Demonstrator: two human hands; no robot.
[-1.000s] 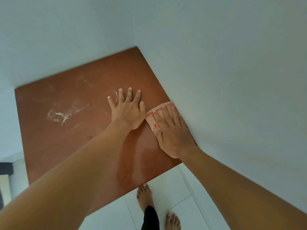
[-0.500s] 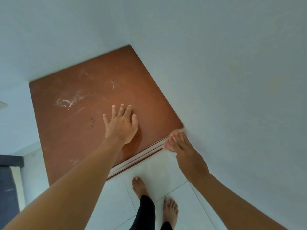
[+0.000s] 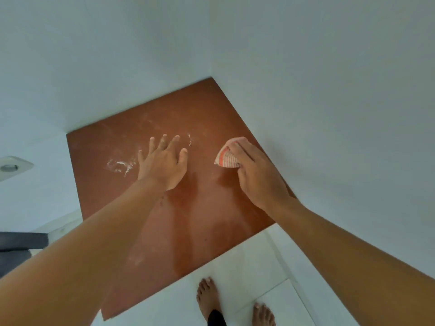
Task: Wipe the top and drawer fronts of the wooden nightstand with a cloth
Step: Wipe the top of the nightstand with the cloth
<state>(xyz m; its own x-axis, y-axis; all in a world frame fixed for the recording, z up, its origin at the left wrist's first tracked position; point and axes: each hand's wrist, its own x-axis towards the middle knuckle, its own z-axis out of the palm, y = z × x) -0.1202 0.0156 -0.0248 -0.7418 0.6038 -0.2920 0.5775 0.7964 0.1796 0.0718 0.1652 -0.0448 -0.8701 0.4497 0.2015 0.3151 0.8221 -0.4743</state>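
Observation:
The reddish-brown top of the wooden nightstand [image 3: 202,118] fills the room corner below me. My left hand [image 3: 162,162] lies flat on the middle of the top with its fingers spread. My right hand [image 3: 256,175] grips a bunched white cloth with orange stripes [image 3: 226,158] and presses it on the top near the right wall. White dusty smears [image 3: 120,165] lie just left of my left hand, and a smaller smear [image 3: 189,138] lies between the hands. The drawer fronts are hidden under the top.
Pale walls meet at the corner behind the nightstand, the right wall [image 3: 329,114] close to my right hand. A white wall socket [image 3: 11,168] sits at the far left. My bare feet [image 3: 208,297] stand on white floor tiles. Something dark [image 3: 18,245] lies at the lower left.
My right hand has come back from the front right edge onto the top, with the cloth now bunched in it. My left hand has stayed flat on the top. The view has shifted.

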